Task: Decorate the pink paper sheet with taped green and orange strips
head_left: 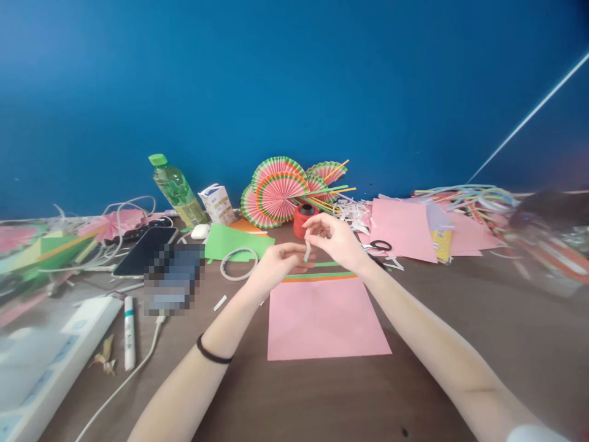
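Observation:
Above the far edge of a pink sheet of paper (326, 319), my two hands meet around a short whitish strip (307, 251). The thumb and fingers of my right hand (338, 239) pinch its upper part. My left hand (278, 264) is closed at the strip's lower part, with its fingertips partly behind it. Whether the strip is paper or tape I cannot make out. Along the sheet's far edge run an orange strip (322, 277) and green strips (329, 264). A red spool (300, 228) stands just behind my hands.
Pleated paper fans (281, 195) lean near the blue wall. A white roll ring (239, 265), green paper (237, 243), a bottle (177, 190) and phones lie left. Scissors (381, 245) and pink sheets (405, 227) are right. A power strip (69, 362) and marker (129, 334) sit front left.

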Available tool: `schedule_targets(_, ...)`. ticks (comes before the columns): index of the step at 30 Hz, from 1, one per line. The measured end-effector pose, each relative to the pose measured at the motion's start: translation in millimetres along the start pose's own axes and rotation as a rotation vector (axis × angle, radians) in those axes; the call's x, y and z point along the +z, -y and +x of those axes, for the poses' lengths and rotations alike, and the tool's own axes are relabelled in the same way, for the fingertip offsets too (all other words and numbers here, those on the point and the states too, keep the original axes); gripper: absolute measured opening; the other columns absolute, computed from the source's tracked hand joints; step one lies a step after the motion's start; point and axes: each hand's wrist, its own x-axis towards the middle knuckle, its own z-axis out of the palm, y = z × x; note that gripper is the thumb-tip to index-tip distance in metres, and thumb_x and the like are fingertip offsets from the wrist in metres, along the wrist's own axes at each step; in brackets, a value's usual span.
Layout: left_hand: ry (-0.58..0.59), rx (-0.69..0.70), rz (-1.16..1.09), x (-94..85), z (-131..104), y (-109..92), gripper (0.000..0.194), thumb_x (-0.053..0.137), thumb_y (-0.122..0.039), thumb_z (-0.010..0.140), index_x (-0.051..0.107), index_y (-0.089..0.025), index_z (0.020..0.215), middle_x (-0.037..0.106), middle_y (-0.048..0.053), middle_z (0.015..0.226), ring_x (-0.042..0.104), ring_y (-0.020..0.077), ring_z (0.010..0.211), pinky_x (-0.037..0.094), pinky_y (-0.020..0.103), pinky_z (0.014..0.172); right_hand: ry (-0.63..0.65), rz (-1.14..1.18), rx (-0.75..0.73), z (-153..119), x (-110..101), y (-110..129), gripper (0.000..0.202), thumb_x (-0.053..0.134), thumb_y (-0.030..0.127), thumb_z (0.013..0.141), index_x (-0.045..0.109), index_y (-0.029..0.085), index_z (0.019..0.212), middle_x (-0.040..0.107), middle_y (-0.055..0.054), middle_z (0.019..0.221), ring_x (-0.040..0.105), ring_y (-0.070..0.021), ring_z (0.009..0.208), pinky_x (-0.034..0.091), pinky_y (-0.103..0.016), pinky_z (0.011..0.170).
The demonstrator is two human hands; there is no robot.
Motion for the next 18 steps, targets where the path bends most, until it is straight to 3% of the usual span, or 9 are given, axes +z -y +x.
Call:
schedule_targets(5, 0.095, -0.078, -0.123, -13.7, 6.2, 1.9, 0.028, 0.056, -0.037, 0.075, 0.067, -0.013, 0.086, 0.069, 0.011, 0.082, 0.065, 0.0198, 0.079, 0.049, 0.031, 0.074, 0.055, 0.091, 0.035, 0.3, -0.7, -1.4, 0.010, 0.060, 0.022, 0.072, 0.058, 0.017, 0.080, 0.062, -0.001, 0.078, 0.058, -0.0133, 0.071, 0.046, -0.030, 0.070)
schedule_targets(10, 0.127, -0.089, -0.111, -22.8, 6.7, 3.3, 0.016, 0.065, -0.030, 0.069, 0.066, -0.016, 0.077, 0.067, 0.006, 0.080, 0.062, 0.0150, 0.078, 0.046, 0.028, 0.077, 0.120, 0.053, -0.009, -0.1, -4.3, -1.8, 0.007, 0.058, 0.022, 0.074, 0.059, 0.017, 0.078, 0.062, -0.002, 0.078, 0.058, -0.0144, 0.073, 0.045, -0.032, 0.072)
schedule_targets(14, 0.043, -0.094, -0.013, -32.4, 6.8, 0.5, 0.015, 0.068, -0.030, 0.066, 0.065, -0.017, 0.072, 0.067, 0.005, 0.084, 0.061, 0.0158, 0.081, 0.044, 0.028, 0.078, 0.164, 0.054, -0.043, 1.9, -5.2, -9.7, 0.009, 0.057, 0.021, 0.074, 0.060, 0.018, 0.081, 0.061, -0.004, 0.091, 0.058, -0.0155, 0.084, 0.045, -0.032, 0.077)
schedule_targets(18, -0.115, 0.005, 0.234, -45.4, 7.4, -7.0, 0.014, 0.066, -0.029, 0.065, 0.066, -0.015, 0.065, 0.067, 0.006, 0.074, 0.059, 0.0150, 0.072, 0.041, 0.025, 0.072, 0.101, -0.031, 0.079, 1.8, 5.0, -33.3, 0.024, 0.055, 0.014, 0.073, 0.057, 0.018, 0.096, 0.061, -0.004, 0.086, 0.058, -0.0147, 0.078, 0.045, -0.032, 0.073)
